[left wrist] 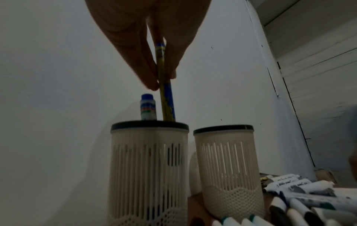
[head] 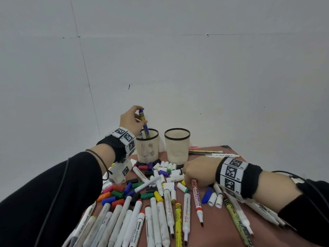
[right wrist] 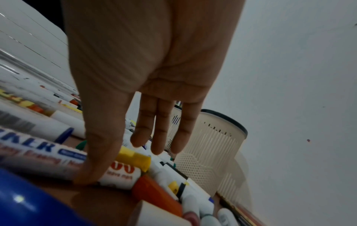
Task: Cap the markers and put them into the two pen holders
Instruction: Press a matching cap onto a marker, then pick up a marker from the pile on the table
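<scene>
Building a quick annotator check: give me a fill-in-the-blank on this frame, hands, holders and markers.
1. The left hand lowers a blue and yellow marker into the ____ pen holder.
2. The right pen holder looks ____.
3. The right hand rests on a red whiteboard marker whose tip is ____.

Missing words: left; empty; uncapped

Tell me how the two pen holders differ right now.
The left pen holder has a blue-capped marker standing in it, and the left hand is lowering a blue-and-yellow marker into it; the right pen holder shows nothing inside. Both are cream, slotted, black-rimmed and upright on the table.
</scene>
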Demonstrator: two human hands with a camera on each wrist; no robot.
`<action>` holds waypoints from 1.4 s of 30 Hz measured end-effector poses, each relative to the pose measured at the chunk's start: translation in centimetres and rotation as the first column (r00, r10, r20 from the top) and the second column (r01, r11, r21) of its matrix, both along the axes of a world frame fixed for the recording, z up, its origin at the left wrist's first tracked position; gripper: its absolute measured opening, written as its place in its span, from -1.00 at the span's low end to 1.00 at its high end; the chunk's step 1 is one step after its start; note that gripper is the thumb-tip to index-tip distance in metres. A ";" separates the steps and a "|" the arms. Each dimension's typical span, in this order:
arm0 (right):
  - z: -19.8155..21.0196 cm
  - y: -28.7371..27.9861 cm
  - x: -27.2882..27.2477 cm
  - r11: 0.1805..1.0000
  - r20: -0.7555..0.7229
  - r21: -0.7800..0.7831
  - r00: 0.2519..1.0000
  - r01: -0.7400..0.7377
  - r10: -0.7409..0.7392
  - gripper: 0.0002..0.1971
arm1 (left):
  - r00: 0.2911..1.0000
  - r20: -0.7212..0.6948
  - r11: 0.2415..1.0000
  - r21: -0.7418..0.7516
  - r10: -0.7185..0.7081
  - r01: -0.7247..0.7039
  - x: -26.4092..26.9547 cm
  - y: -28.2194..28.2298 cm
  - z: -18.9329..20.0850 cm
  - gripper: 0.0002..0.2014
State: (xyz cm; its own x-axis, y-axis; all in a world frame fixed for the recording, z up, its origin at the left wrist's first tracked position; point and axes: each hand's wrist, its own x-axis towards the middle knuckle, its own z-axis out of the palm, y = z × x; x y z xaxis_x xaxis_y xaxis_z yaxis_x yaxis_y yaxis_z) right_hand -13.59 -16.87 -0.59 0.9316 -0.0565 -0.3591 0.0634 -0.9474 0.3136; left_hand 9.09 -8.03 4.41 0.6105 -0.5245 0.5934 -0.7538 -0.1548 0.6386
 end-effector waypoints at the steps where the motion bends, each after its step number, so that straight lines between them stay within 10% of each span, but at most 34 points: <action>1: 0.0 0.0 0.0 1.000 -0.007 -0.004 1.000 -0.008 0.008 -0.76 | 1.000 0.005 1.000 0.025 -0.001 0.000 0.1 -0.1 -0.3 -0.61; 17: 3.8 -0.1 -3.1 0.970 0.276 0.238 0.955 0.045 -0.112 -0.83 | 0.974 0.204 0.892 0.416 0.101 -0.179 0.3 0.1 -1.3 -0.74; 30: 4.5 3.9 -9.0 0.642 0.581 0.741 0.668 -0.198 -0.465 -0.78 | 0.980 0.199 0.927 0.363 0.018 -0.091 -0.9 5.7 -2.6 -0.79; 37: 2.7 6.0 -10.0 0.417 0.509 0.860 0.446 -0.294 -0.736 -0.80 | 0.987 0.044 0.611 0.789 -0.153 0.060 -3.0 7.9 -4.8 -0.77; 42: 2.0 6.9 -10.2 0.431 0.490 0.872 0.403 -0.233 -0.773 -0.80 | 0.972 0.022 0.412 0.908 -0.232 0.078 -3.8 8.4 -6.0 -0.75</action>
State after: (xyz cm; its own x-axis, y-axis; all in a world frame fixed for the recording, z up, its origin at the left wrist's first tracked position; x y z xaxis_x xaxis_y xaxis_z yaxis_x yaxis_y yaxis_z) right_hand -23.81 -9.98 1.37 0.7067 -0.5773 0.4090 -0.0314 -0.6032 -0.7970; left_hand 5.28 0.41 -1.62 0.4226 -0.8806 -0.2141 -0.8853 -0.4517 0.1104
